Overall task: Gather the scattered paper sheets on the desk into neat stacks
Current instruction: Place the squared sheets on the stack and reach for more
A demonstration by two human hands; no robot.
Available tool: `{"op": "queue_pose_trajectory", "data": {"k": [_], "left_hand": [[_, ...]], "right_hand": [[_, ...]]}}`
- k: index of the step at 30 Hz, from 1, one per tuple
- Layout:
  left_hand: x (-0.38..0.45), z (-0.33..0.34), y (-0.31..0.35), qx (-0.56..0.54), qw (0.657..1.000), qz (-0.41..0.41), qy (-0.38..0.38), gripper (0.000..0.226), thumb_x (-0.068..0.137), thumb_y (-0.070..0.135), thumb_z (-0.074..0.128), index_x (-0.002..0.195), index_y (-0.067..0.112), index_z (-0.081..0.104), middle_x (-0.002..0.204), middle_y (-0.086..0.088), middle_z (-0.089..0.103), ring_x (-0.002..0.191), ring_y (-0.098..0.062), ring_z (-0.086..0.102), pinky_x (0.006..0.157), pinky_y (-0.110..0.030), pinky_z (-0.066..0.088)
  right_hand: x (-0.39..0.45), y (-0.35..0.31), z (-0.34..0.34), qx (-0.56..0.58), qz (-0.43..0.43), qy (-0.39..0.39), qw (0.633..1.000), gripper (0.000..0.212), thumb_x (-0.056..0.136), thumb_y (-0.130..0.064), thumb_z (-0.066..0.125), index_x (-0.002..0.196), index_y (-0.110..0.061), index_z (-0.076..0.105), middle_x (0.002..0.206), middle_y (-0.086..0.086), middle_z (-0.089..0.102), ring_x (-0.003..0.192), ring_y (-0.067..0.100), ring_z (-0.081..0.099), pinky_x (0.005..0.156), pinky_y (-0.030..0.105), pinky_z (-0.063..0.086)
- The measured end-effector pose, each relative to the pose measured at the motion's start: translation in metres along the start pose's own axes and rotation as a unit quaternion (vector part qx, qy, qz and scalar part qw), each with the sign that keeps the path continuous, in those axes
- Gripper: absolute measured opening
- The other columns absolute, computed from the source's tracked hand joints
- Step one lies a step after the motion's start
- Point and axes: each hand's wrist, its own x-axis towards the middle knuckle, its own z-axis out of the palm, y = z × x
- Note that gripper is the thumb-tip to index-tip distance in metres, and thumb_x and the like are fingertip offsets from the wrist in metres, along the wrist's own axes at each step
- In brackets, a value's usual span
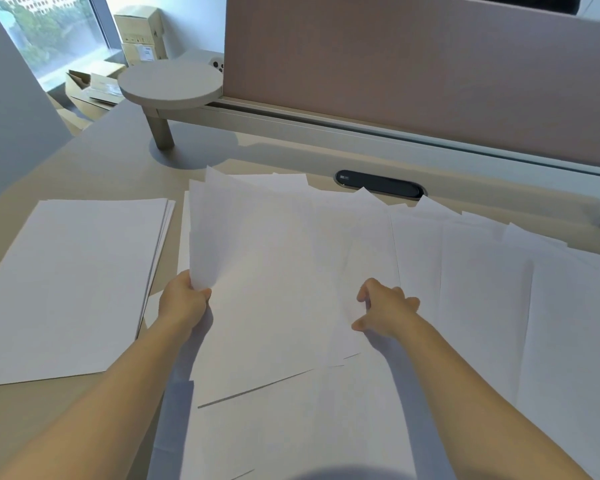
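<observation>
Both hands work the loose sheets (465, 271) spread over the worktop (118, 168): left hand (182, 301) pinches a lifted bundle (257, 258), right hand (385, 308) presses, fingers curled. Neat stack (70, 278) lies left; cable port (378, 183) beyond.

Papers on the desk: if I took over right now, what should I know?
Left hand: pinching the left edge of a lifted sheet.
Right hand: fingers curled on the loose sheets, seemingly gripping one.
Done: one neat stack at the desk's left.
Left: many overlapping sheets in the middle and right need gathering and squaring.
</observation>
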Motion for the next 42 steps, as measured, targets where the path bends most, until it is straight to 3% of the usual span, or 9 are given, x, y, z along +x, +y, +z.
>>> {"op": "queue_pose_trajectory", "data": {"k": [6, 13, 16, 19, 24, 28, 34, 38, 42], "left_hand": [[0.006, -0.004, 0.003, -0.017, 1.0, 0.012, -0.009, 0.034, 0.091, -0.004, 0.047, 0.124, -0.002, 0.05, 0.123, -0.021, 0.057, 0.107, -0.033, 0.05, 0.083, -0.032, 0.034], [0.001, -0.002, 0.001, 0.032, 0.999, 0.018, -0.03, 0.033, 0.09, -0.002, 0.048, 0.124, -0.003, 0.051, 0.123, -0.023, 0.056, 0.115, -0.037, 0.049, 0.083, -0.032, 0.033], [-0.006, -0.001, 0.001, 0.038, 0.998, 0.015, -0.047, 0.035, 0.091, -0.002, 0.048, 0.126, -0.002, 0.049, 0.127, -0.022, 0.054, 0.117, -0.037, 0.048, 0.084, -0.032, 0.032], [-0.01, -0.004, -0.001, 0.047, 0.997, 0.008, -0.058, 0.036, 0.091, -0.002, 0.049, 0.127, -0.001, 0.049, 0.127, -0.021, 0.054, 0.117, -0.036, 0.048, 0.085, -0.033, 0.034], [-0.015, -0.012, 0.002, 0.061, 0.993, 0.006, -0.102, 0.037, 0.09, -0.002, 0.051, 0.127, 0.001, 0.05, 0.124, -0.019, 0.056, 0.11, -0.033, 0.051, 0.09, -0.038, 0.038], [-0.018, -0.015, 0.008, 0.06, 0.986, -0.008, -0.155, 0.019, 0.087, -0.003, 0.053, 0.104, 0.007, 0.055, 0.097, -0.013, 0.058, 0.088, -0.026, 0.051, 0.078, -0.031, 0.039], [-0.013, -0.005, 0.007, 0.064, 0.989, -0.022, -0.133, 0.011, 0.085, -0.003, 0.053, 0.089, 0.007, 0.057, 0.091, -0.013, 0.059, 0.087, -0.028, 0.053, 0.073, -0.031, 0.041], [-0.01, 0.004, 0.004, 0.072, 0.997, -0.036, -0.02, 0.029, 0.089, -0.001, 0.048, 0.117, -0.003, 0.053, 0.114, -0.022, 0.057, 0.093, -0.03, 0.046, 0.078, -0.035, 0.037], [-0.011, 0.014, 0.008, 0.053, 0.997, -0.039, -0.03, 0.033, 0.088, -0.002, 0.05, 0.121, -0.005, 0.05, 0.121, -0.024, 0.056, 0.112, -0.039, 0.05, 0.088, -0.04, 0.04]], "right_hand": [[-0.002, 0.0, -0.003, -0.077, -0.064, 0.019, 0.995, 0.023, 0.078, -0.033, 0.068, 0.074, -0.024, 0.047, 0.101, -0.002, 0.04, 0.106, 0.02, 0.044, 0.088, 0.031, 0.031], [-0.009, 0.007, -0.006, -0.03, -0.103, -0.034, 0.994, 0.067, 0.07, -0.019, 0.079, 0.124, -0.014, 0.039, 0.126, 0.004, 0.038, 0.112, 0.023, 0.046, 0.087, 0.028, 0.042], [-0.006, 0.012, -0.003, -0.022, -0.078, -0.043, 0.996, 0.032, 0.075, -0.018, 0.074, 0.09, -0.015, 0.046, 0.104, 0.003, 0.051, 0.092, 0.021, 0.047, 0.073, 0.024, 0.038], [-0.005, 0.016, -0.002, -0.05, -0.056, -0.028, 0.997, 0.038, 0.083, -0.02, 0.065, 0.06, -0.019, 0.035, 0.067, -0.006, 0.042, 0.081, 0.021, 0.046, 0.056, 0.021, 0.032], [0.005, 0.014, -0.017, -0.015, -0.034, 0.077, 0.996, 0.017, 0.094, -0.013, 0.046, 0.081, -0.009, 0.055, 0.084, 0.003, 0.058, 0.084, 0.024, 0.053, 0.066, 0.025, 0.035], [0.019, -0.002, -0.025, 0.003, -0.033, 0.129, 0.991, 0.032, 0.089, 0.003, 0.038, 0.063, -0.014, 0.034, 0.065, -0.002, 0.037, 0.065, 0.017, 0.041, 0.052, 0.022, 0.026], [0.025, -0.013, -0.02, 0.044, -0.027, 0.244, 0.968, 0.037, 0.095, -0.01, 0.041, 0.132, -0.01, 0.044, 0.13, 0.009, 0.051, 0.117, 0.027, 0.05, 0.094, 0.033, 0.04], [0.013, -0.002, -0.014, 0.205, 0.118, 0.184, 0.954, 0.047, 0.091, -0.013, 0.047, 0.137, -0.008, 0.035, 0.139, 0.014, 0.036, 0.127, 0.032, 0.038, 0.101, 0.042, 0.036], [0.006, -0.005, -0.003, 0.273, 0.073, 0.143, 0.948, 0.056, 0.09, -0.01, 0.047, 0.141, -0.004, 0.026, 0.143, 0.016, 0.034, 0.13, 0.033, 0.034, 0.108, 0.04, 0.032]]}}
